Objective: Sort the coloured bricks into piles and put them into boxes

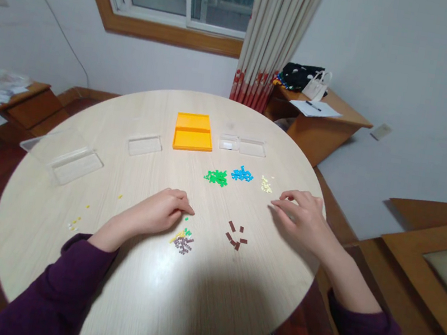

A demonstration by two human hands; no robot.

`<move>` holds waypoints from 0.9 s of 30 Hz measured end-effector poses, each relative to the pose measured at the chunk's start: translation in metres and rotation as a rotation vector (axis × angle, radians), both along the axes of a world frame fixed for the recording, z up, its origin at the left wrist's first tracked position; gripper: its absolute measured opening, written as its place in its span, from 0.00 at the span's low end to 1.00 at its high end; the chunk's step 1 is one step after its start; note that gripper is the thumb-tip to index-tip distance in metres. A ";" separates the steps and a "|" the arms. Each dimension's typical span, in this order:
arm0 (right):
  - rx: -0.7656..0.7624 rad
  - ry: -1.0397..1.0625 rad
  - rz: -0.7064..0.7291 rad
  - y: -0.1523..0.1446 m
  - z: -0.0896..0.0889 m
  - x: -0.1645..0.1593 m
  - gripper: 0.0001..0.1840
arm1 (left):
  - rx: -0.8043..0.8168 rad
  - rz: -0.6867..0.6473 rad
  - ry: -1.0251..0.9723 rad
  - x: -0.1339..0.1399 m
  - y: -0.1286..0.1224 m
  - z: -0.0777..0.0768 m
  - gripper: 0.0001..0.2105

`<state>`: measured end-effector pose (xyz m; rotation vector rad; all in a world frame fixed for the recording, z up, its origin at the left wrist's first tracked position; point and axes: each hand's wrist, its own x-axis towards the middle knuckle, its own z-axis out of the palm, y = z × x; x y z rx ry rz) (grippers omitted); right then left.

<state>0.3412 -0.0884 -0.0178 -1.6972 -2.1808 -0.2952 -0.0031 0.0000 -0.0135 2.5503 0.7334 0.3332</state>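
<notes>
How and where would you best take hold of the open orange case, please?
I'd probably pinch the orange case by its near rim, coming from the person's side. It lies flat and open with that wall facing the person, while the clear tray on its left and clear case on its right leave tighter access.

Left fingers [184, 205] curled palm-down, right fingers [286, 206] loosely bent

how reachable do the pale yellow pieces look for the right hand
Likely yes: the right hand is close beside the pale yellow pieces, and only bare table shows between them.
</notes>
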 end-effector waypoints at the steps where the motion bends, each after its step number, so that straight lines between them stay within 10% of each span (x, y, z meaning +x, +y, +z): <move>1: -0.023 0.023 0.019 0.006 0.001 -0.006 0.15 | -0.005 -0.018 0.004 0.000 0.000 -0.001 0.19; 8: -0.268 -0.017 0.190 0.057 0.007 -0.066 0.20 | -0.038 -0.098 0.004 0.001 0.000 -0.001 0.18; 27: -0.130 0.123 0.359 0.070 -0.016 -0.085 0.19 | -0.041 0.092 -0.041 0.004 -0.001 0.002 0.14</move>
